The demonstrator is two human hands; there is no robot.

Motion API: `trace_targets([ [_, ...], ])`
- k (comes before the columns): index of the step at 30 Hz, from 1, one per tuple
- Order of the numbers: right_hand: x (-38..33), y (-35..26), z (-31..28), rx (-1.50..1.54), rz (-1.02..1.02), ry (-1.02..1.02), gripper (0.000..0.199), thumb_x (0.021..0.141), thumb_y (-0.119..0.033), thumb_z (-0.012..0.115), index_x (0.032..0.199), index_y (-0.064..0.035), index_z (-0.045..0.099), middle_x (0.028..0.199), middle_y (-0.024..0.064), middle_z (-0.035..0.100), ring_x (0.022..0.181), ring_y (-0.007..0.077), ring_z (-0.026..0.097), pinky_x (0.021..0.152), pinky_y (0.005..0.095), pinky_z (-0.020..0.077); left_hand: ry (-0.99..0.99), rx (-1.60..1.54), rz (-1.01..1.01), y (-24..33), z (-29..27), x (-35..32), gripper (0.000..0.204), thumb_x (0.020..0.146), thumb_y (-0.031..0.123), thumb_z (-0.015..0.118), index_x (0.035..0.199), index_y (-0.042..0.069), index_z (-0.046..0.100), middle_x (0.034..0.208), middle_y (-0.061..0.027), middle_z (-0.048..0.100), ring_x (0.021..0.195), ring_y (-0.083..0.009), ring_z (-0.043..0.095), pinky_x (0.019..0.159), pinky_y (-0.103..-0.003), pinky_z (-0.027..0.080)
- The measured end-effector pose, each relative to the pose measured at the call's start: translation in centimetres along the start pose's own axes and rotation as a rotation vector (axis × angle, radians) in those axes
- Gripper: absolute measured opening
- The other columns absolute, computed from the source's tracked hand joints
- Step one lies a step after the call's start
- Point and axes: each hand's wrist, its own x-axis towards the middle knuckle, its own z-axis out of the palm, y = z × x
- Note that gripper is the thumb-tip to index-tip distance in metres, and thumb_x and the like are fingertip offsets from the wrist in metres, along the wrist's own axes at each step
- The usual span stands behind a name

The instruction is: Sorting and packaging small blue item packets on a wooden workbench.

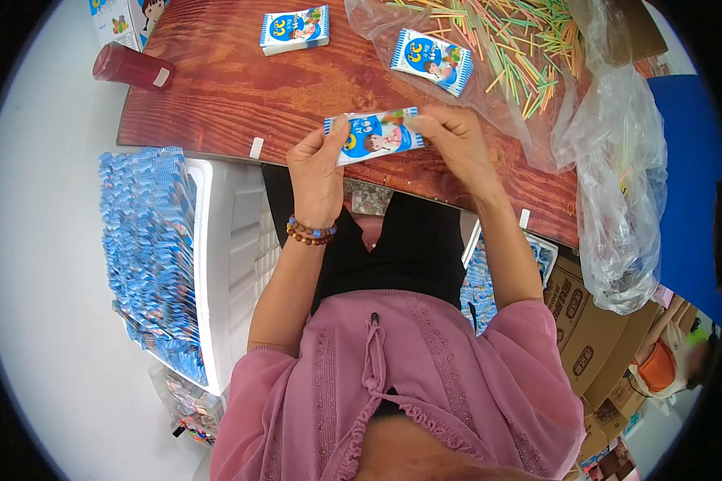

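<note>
Both my hands hold one small blue-and-white printed packet (pixel 377 144) just above the table's near edge. My left hand (pixel 319 164) pinches its left end, the thumb lying on the front. At the other end, my right hand (pixel 461 148) grips the right edge between thumb and fingers. Farther off on the reddish wooden table (pixel 225 72) lies a short stack of like packets (pixel 295 29). Another such packet (pixel 431 62) rests on clear plastic, beyond my right hand.
Thin coloured sticks (pixel 529 56) spread over an opened clear plastic bag (pixel 624 176) at the right. A dark red cup (pixel 134 66) lies at the table's left edge. On the left stands a white bin (pixel 217 264) full of blue packets (pixel 148 256). Cardboard boxes (pixel 594 337) stand at lower right.
</note>
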Motion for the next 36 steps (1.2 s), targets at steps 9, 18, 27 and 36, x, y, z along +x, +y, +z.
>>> trace_targets([
  [9, 0.0, -1.1, -0.1, -0.313, -0.423, -0.146, 0.018, 0.08, -0.009, 0.066, 0.097, -0.0024, 0.066, 0.125, 0.0089, 0.053, 0.122, 0.0241, 0.045, 0.102, 0.0361, 0.0345, -0.02, -0.084, -0.077, -0.3, 0.0, 0.1, 0.017, 0.091, 0.011, 0.061, 0.098, -0.004, 0.066, 0.096, -0.0085, 0.067, 0.086, -0.0115, 0.064, 0.079, -0.027, 0.052],
  [18, 0.0, -1.9, -3.8, -0.208, -0.239, -0.201, 0.017, 0.084, -0.014, 0.065, 0.098, -0.0041, 0.07, 0.122, 0.0077, 0.059, 0.116, 0.0216, 0.052, 0.099, 0.0346, 0.0383, -0.004, -0.027, -0.078, -1.5, 1.4, 0.4, 0.016, 0.093, 0.011, 0.059, 0.091, -0.002, 0.066, 0.09, -0.0053, 0.067, 0.08, -0.0075, 0.062, 0.073, -0.023, 0.049],
  [27, 2.1, -0.2, -21.4, -1.329, 0.194, 0.647, 0.035, 0.088, -0.034, 0.058, 0.092, -0.0009, 0.067, 0.084, 0.0189, 0.067, 0.085, 0.0353, 0.064, 0.076, 0.042, 0.0488, 0.068, 0.171, 0.231, -3.2, 0.5, 0.9, 0.02, 0.093, 0.013, 0.059, 0.086, -0.003, 0.066, 0.078, 0.0025, 0.062, 0.07, -0.0001, 0.05, 0.062, -0.019, 0.041],
  [36, 4.1, 1.7, -22.7, -1.403, 0.309, 0.654, 0.03, 0.084, -0.03, 0.055, 0.089, -0.0033, 0.068, 0.086, 0.0212, 0.067, 0.087, 0.0384, 0.064, 0.076, 0.0458, 0.0499, 0.053, 0.2, 0.228, -3.4, 0.0, 0.8, 0.019, 0.093, 0.013, 0.059, 0.092, -0.004, 0.067, 0.081, 0.0014, 0.063, 0.071, -0.0008, 0.053, 0.064, -0.018, 0.044],
])
